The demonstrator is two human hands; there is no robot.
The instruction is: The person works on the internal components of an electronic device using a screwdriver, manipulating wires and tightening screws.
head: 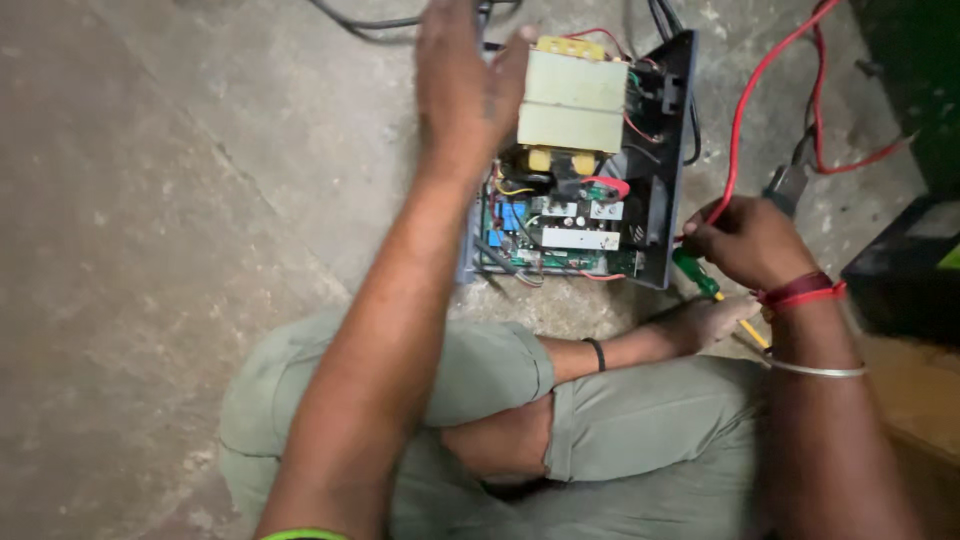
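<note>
The left hand (462,85) stretches forward with fingers spread and empty, its thumb just beside the cream, yellow-taped block transformer (572,100) at the far end of the opened black plastic power-unit case (668,200) on the concrete floor (170,200). That unit likely handles heavy and rigid, best gripped by its side walls, away from the fragile green circuit board (555,235). The right hand (748,240) is fisted around a green-and-yellow-handled screwdriver (700,277) beside the case's near right corner, under a red wire (745,110).

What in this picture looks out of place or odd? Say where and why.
The black power unit sits on the bare concrete floor with its cover off, exposing the transformer and circuit board. Red wires trail loose across the floor beside it.
</note>
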